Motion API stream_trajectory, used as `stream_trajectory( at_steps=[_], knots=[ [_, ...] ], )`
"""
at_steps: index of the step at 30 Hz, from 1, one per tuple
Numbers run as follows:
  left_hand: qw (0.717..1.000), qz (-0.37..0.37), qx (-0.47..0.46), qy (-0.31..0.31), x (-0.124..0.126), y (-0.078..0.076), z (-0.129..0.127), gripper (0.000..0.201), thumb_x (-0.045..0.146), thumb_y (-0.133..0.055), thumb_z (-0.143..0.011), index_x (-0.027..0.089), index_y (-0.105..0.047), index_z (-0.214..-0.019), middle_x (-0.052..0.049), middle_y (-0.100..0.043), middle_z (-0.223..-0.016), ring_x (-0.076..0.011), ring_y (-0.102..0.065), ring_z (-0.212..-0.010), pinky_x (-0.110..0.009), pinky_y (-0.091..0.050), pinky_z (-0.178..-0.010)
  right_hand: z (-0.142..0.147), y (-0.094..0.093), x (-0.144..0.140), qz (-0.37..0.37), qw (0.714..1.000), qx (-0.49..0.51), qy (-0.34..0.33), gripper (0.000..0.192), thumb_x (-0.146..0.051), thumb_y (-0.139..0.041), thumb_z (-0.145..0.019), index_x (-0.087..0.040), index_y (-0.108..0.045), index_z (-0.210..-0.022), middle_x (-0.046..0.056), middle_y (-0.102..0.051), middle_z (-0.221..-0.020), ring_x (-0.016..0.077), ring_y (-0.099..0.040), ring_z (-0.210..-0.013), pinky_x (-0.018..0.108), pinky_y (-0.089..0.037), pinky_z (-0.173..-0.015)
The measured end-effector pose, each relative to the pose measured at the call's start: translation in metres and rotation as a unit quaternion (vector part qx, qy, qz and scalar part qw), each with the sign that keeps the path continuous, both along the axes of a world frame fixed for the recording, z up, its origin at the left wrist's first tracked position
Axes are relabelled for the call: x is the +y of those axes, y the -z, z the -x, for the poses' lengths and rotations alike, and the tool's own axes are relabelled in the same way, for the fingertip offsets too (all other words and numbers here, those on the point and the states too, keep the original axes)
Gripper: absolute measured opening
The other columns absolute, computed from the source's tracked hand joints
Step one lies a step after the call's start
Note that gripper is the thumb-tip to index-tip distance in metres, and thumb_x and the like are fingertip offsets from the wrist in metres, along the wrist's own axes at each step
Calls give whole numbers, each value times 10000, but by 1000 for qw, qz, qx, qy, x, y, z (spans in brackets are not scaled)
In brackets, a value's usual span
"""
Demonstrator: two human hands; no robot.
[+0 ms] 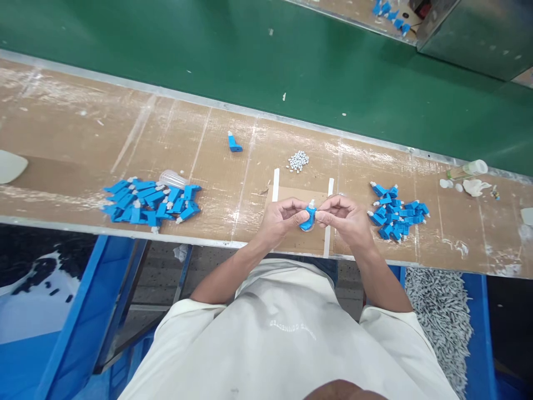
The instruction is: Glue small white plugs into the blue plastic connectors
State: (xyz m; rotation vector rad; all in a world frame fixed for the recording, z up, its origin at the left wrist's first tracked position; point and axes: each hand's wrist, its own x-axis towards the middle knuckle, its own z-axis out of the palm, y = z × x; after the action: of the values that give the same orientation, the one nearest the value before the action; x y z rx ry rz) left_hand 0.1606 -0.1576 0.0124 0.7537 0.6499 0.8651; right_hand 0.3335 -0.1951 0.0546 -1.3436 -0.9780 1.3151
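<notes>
My left hand (pixel 283 218) and my right hand (pixel 343 216) meet above the near edge of the workbench (pixel 75 139), both pinching one small blue plastic part with a white tip (pixel 309 216). A small heap of tiny white pieces (pixel 298 160) lies just beyond my hands. To the left sits a pile of blue parts (pixel 152 201). A smaller pile of blue parts (pixel 395 214) lies close to my right hand.
A single blue part (pixel 234 143) lies further back. Two white strips (pixel 275 184) frame a brown pad under my hands. A green conveyor belt (pixel 266 61) runs behind the bench. A bottle (pixel 470 169) lies far right. Blue bins stand below, one holding grey pieces (pixel 441 316).
</notes>
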Motion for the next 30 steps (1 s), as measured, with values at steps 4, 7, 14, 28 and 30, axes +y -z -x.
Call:
stream_trajectory(
  at_steps=[4, 7, 14, 28, 30],
  knots=[
    [1000, -9, -1, 26, -2, -2, 1, 410, 491, -922, -640, 150, -770, -811, -54, -731, -766, -137, -650, -669, -252, -514, -610, -2, 5, 2, 49, 994, 93, -6, 434, -364, -1008, -481, -187, -810, -825, 3, -738, -703, 104, -647, -543, 215, -570, -495],
    [999, -24, 1, 41, -3, -4, 1, 392, 485, -903, -676, 146, -760, -812, -47, -717, -751, -129, -636, -656, -247, -505, -602, -1, 8, 0, 74, 988, 137, -8, 402, -361, -1015, -455, -210, -827, -776, -1, -737, -713, 95, -647, -552, 193, -560, -479],
    [996, -65, 4, 64, -5, -11, 2, 379, 474, -880, -718, 136, -738, -810, -37, -688, -723, -114, -605, -637, -241, -490, -593, -2, 9, -7, 78, 982, 170, 2, 353, -330, -1019, -452, -243, -837, -742, -12, -703, -760, 69, -618, -543, 169, -542, -454],
    [971, -181, 154, -13, 29, -26, 34, 376, 491, -834, -740, 157, -694, -840, -39, -708, -748, -139, -642, -658, -259, -519, -619, -20, -11, -10, 70, 991, 108, -26, 500, -373, -1005, -513, -266, -838, -971, 16, -722, -776, 107, -645, -627, 205, -565, -539],
    [933, -218, 267, -107, 67, -27, 61, 307, 442, -797, -766, 167, -688, -849, -35, -705, -758, -146, -635, -672, -264, -516, -634, -32, -16, -14, 53, 995, 86, -12, 452, -391, -990, -553, -270, -838, -961, 24, -727, -780, 107, -638, -616, 207, -559, -526]
  ],
)
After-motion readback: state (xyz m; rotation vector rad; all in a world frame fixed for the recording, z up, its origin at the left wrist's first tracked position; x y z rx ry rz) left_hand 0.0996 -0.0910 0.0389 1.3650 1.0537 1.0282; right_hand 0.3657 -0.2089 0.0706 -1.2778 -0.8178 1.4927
